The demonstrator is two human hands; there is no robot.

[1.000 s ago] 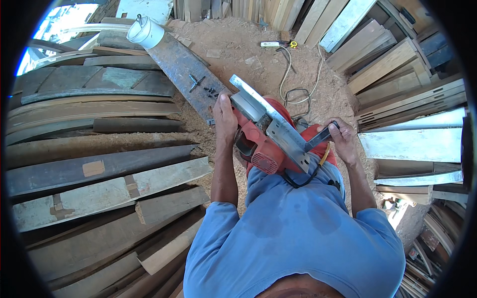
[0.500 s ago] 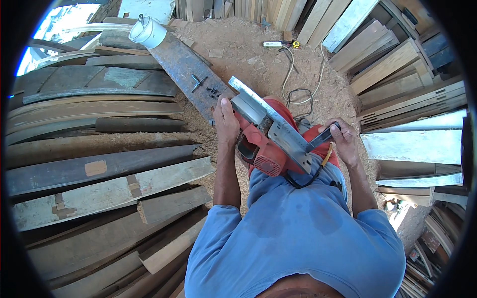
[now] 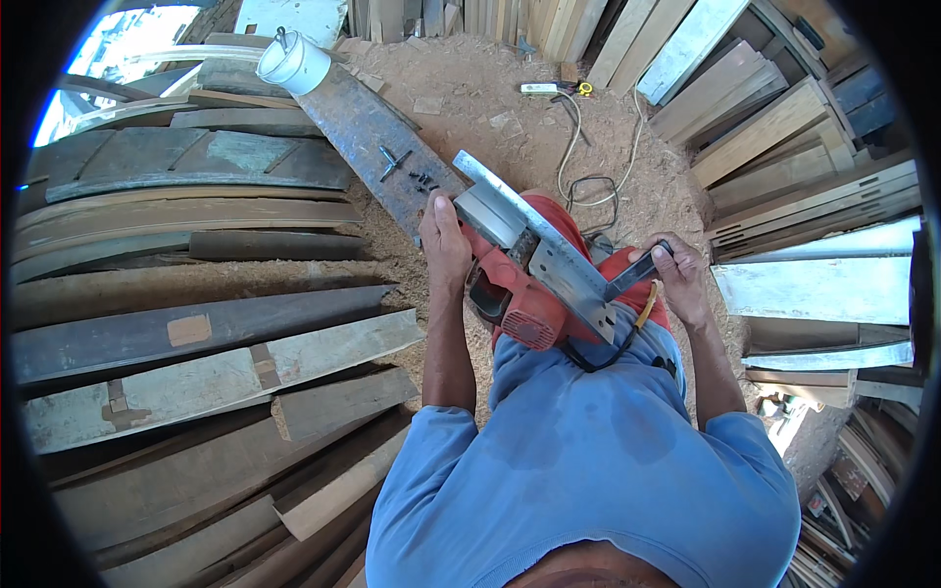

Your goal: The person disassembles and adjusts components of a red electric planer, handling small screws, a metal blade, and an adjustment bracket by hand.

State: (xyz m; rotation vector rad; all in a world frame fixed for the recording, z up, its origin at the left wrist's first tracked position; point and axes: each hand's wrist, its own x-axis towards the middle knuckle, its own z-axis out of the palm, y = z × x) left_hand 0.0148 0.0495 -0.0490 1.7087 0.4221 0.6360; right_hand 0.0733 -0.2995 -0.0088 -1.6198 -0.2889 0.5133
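Observation:
A red electric hand planer (image 3: 534,299) lies across my lap with its metal sole (image 3: 570,279) turned up. My left hand (image 3: 446,235) grips the planer's far left end, thumb on top. In my right hand (image 3: 678,274) is a dark flat bar-like tool (image 3: 635,276), its lower end against or just over the near part of the sole; contact is hard to tell. On the worn plank (image 3: 358,132) beyond my left hand rest a T-shaped metal tool (image 3: 394,164) and several small dark bolts (image 3: 423,182).
A white bucket (image 3: 294,67) stands on the plank's far end. Stacked boards (image 3: 196,333) fill the left, and more timber (image 3: 814,186) leans at the right. A cable (image 3: 564,167), a white socket strip (image 3: 539,88) and a yellow tape measure (image 3: 585,88) lie on the sawdust-covered floor.

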